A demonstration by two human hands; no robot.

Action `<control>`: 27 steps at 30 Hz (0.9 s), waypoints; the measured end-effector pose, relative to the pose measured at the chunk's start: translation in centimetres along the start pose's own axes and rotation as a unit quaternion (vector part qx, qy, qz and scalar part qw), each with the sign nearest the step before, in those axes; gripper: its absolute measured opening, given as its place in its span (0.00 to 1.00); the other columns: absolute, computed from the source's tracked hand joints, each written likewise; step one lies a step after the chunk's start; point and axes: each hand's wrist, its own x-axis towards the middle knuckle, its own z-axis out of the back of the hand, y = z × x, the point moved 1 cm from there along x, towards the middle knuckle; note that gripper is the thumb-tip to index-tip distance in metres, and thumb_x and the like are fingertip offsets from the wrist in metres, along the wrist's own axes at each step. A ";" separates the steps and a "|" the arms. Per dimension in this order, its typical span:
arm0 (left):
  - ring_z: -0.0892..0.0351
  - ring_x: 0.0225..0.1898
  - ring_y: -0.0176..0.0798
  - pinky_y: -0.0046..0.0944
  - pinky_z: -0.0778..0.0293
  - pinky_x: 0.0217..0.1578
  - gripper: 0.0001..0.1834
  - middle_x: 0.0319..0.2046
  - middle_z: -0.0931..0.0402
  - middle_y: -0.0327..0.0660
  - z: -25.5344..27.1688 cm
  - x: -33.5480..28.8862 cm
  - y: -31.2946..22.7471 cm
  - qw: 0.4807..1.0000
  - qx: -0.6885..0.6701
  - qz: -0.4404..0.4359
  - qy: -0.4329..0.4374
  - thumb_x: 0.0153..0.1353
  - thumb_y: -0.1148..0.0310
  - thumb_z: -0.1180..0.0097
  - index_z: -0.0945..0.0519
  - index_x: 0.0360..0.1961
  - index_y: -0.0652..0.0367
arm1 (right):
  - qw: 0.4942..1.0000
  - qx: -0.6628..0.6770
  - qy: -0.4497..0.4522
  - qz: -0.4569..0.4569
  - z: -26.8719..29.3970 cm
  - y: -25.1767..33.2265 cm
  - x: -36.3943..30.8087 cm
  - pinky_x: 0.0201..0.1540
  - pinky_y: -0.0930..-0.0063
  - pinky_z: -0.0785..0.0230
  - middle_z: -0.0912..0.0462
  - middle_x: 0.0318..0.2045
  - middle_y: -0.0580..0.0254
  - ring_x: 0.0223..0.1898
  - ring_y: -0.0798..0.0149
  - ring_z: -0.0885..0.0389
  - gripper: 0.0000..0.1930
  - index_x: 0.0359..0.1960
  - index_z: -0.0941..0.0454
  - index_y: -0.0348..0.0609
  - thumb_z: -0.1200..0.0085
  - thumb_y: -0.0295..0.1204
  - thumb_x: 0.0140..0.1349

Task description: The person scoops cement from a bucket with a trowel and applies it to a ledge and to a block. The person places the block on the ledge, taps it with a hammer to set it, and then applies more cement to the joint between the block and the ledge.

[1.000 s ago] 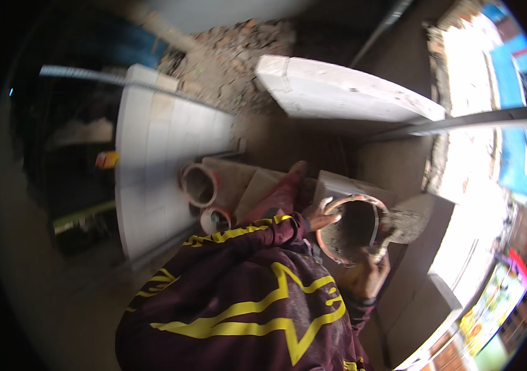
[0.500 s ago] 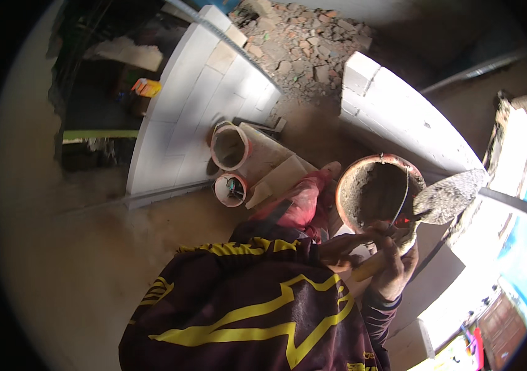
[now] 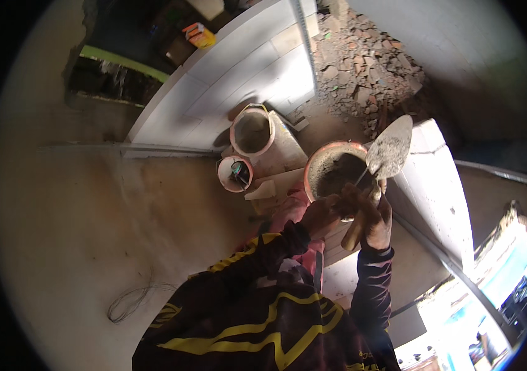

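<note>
My right hand is wrapped round the wooden handle of a trowel. The leaf-shaped blade points up and away, smeared with grey mortar. Below it stands a reddish bucket, with wet grey mortar inside. My left hand is closed at the near rim, where the bucket's thin wire handle runs into its fingers. Both hands meet over that rim, so part of the left fingers is hidden behind the right.
A larger mortar-stained bucket and a small white bucket holding tools stand to the left. Low white block walls flank the spot. Rubble is heaped at the back. Loose wire lies on the floor.
The trowel blade has swung from pointing right to pointing up and away. My view has turned, shifting the surroundings. Both hands remain together at the bucket's near rim.
</note>
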 end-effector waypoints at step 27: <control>0.21 0.28 0.34 0.39 0.25 0.32 0.26 0.26 0.21 0.37 11.2 -5.8 50.5 0.730 -0.337 0.460 -0.376 0.68 0.41 0.49 0.27 0.28 0.55 | 0.822 -0.442 -0.085 -0.348 12.4 -25.7 1.4 0.35 0.64 0.23 0.14 0.28 0.53 0.30 0.58 0.15 0.17 0.34 0.23 0.34 0.37 0.36 0.51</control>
